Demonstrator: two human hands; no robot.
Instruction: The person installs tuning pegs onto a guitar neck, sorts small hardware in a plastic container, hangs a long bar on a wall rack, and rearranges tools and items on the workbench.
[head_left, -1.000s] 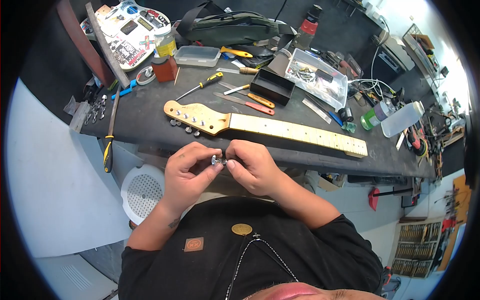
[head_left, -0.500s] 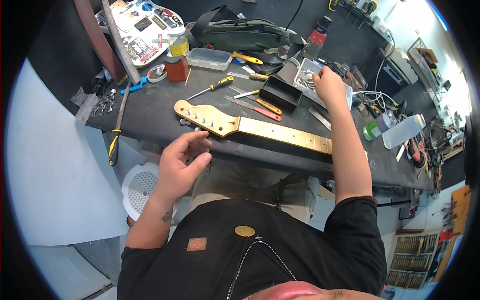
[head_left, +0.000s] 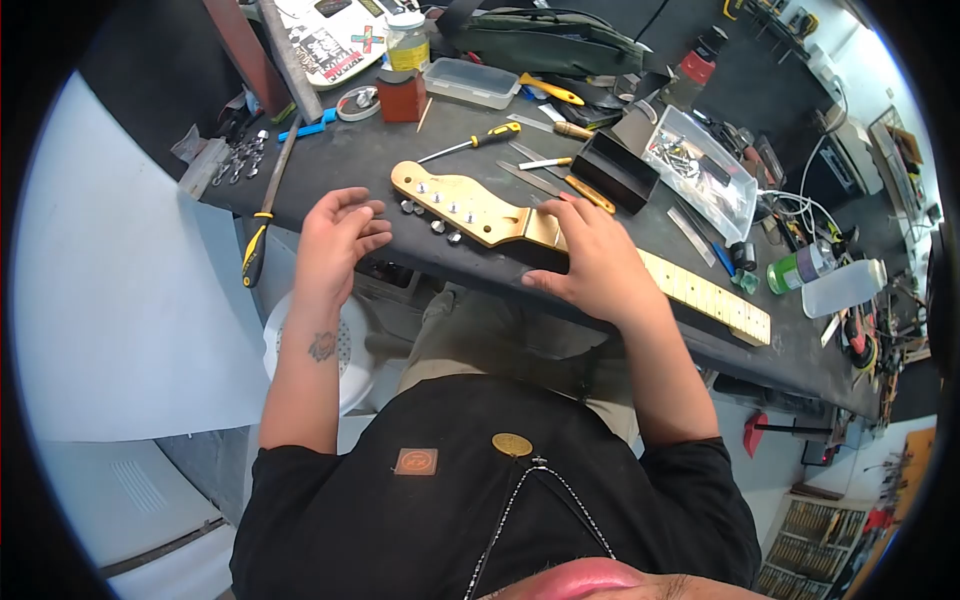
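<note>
A pale wooden guitar neck (head_left: pixel 690 288) lies along the front of the dark workbench, its headstock (head_left: pixel 455 200) at the left with several metal tuners fitted. Over the neck, just right of the headstock, is my right hand (head_left: pixel 595 255), fingers spread and thumb apart, covering part of the fretboard; whether it touches the wood is unclear. Left of the headstock, at the bench's front edge, my left hand (head_left: pixel 342 238) hovers with loosely curled, parted fingers and nothing visible in them. A yellow-black screwdriver (head_left: pixel 495 135) lies behind the headstock.
Behind the neck are a black box (head_left: pixel 615 172), a clear bin of small parts (head_left: pixel 700 175), a lidded plastic box (head_left: pixel 472 82) and a reddish-brown block (head_left: pixel 401 96). Bottles (head_left: pixel 843 288) stand at the right. Another screwdriver (head_left: pixel 256 250) overhangs the bench's left edge.
The small metal part between my hands one second ago is gone from them. My right hand reached to the parts bin, then came back over the neck. The view has shifted.
</note>
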